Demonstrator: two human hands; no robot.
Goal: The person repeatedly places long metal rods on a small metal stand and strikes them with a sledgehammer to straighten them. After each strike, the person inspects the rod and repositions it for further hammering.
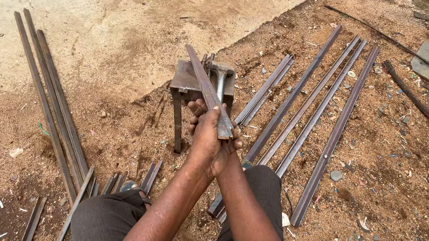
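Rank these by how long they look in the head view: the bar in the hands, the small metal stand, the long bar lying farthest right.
1. Long bar farthest right.
2. Bar in the hands, though it points away from the camera, so foreshortening makes this unsure.
3. Metal stand.

Both hands meet in front of the knees: the left hand (210, 146) and the right hand (205, 113) close together around the near end of a flat metal bar (207, 89). The bar slants up and away over a small rusty metal stand (186, 81) on the dirt ground (395, 177). Long metal strips (314, 114) lie to the right, more strips (51, 99) to the left.
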